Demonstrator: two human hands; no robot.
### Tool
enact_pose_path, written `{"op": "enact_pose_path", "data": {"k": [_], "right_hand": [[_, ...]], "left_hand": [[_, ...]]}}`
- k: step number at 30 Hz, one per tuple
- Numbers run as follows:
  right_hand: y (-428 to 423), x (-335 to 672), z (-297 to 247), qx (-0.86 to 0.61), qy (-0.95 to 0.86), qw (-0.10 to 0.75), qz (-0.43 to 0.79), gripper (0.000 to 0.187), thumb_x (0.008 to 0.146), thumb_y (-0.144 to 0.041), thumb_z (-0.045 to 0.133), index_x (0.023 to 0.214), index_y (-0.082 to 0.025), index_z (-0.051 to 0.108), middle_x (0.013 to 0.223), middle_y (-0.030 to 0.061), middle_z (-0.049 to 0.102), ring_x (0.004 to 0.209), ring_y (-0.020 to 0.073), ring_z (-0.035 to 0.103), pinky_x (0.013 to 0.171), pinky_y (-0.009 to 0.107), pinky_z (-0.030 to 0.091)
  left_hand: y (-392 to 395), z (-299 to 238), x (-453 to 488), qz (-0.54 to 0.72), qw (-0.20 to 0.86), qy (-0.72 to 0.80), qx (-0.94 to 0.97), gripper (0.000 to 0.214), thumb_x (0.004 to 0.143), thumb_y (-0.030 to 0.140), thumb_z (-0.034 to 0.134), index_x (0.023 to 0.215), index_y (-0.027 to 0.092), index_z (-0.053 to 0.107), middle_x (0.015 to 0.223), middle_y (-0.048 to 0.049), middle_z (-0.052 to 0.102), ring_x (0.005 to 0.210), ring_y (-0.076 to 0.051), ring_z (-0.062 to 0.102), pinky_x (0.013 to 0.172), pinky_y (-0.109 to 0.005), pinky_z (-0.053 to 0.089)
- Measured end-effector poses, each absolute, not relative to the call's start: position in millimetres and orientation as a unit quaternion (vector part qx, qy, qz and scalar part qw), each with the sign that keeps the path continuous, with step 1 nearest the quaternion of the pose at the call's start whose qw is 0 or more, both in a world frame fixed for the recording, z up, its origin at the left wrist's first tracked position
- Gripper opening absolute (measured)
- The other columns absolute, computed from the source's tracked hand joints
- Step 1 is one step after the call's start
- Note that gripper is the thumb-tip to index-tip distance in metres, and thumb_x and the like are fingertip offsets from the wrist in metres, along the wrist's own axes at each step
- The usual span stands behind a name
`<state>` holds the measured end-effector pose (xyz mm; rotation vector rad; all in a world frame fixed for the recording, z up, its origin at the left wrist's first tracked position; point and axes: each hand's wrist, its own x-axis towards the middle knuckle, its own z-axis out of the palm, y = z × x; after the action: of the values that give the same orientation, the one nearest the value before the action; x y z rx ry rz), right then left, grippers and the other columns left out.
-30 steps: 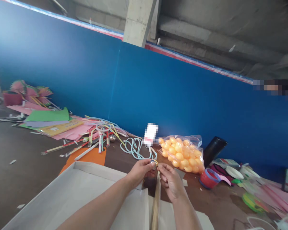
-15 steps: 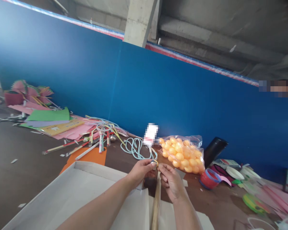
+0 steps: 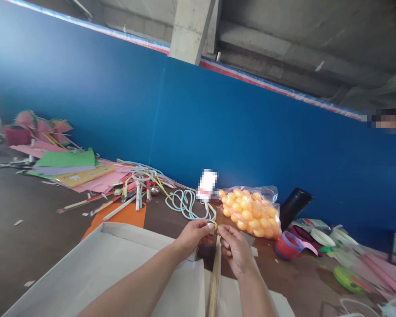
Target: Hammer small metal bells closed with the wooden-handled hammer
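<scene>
Just beyond the white tray's corner, my left hand [image 3: 193, 235] is closed, thumb and fingers pinching a small shiny silver ball [image 3: 211, 223]. A small yellow loop [image 3: 215, 224] shows at the ball's right side. My right hand [image 3: 235, 246] is closed too, its thumb and forefinger pinched at the end of this loop; the fingertips hide the exact grip. Under my hands, a bundle of thin wooden sticks [image 3: 214, 286] runs toward me. The white tray [image 3: 135, 232] lies beneath my left forearm.
A bag of orange balls [image 3: 247, 213] sits behind my right hand, with a black cylinder [image 3: 295, 207] beside it. Pale blue cord [image 3: 185, 204] lies coiled behind my left hand. Coloured paper [image 3: 67, 158] and wrapped sticks spread left. Red-blue tape rolls [image 3: 287, 246] stand right.
Almost nothing differs. Both hands stay at the silver ball and yellow loop, and the view has shifted very slightly.
</scene>
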<state>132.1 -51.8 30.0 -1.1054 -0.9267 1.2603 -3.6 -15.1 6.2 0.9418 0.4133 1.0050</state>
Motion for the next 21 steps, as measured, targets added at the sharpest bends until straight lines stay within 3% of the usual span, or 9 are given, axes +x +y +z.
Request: {"op": "enact_pose_path", "data": {"k": [21], "right_hand": [[-50.7,132.4,26.4,-0.436,-0.389,0.569,0.579,0.019,0.066,-0.031,0.07,0.071,-0.015,0.061,0.067,-0.0021,0.05,0.042,0.0016,0.025,0.036,0.015,0.014]], "left_hand": [[-14.2,4.6,-3.6,0.459,0.754,0.184,0.433,0.031,0.069,0.036,0.065,0.084,0.01,0.064,0.073,-0.0053,0.059,0.061,-0.009,0.054,0.062,-0.023,0.043]]}}
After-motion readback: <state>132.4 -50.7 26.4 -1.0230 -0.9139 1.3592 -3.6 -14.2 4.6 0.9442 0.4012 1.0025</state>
